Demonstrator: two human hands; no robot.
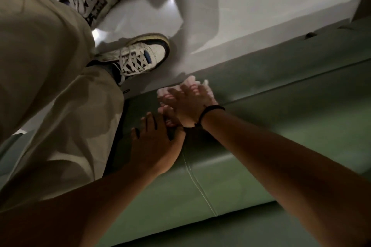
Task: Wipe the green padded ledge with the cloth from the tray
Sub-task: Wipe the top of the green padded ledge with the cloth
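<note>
Right hand [188,104], black band at the wrist, lies flat with fingers spread, pressing a pale pink crumpled cloth [190,83] onto the green padded vinyl ledge [271,106] at its far edge, beside the white glossy floor [241,6]. Left hand [158,144] rests open, palm down on the ledge, just near-left of the right, holding nothing. Beige trousers [50,86] and white lace-up sneakers [140,56] fill the left.
</note>
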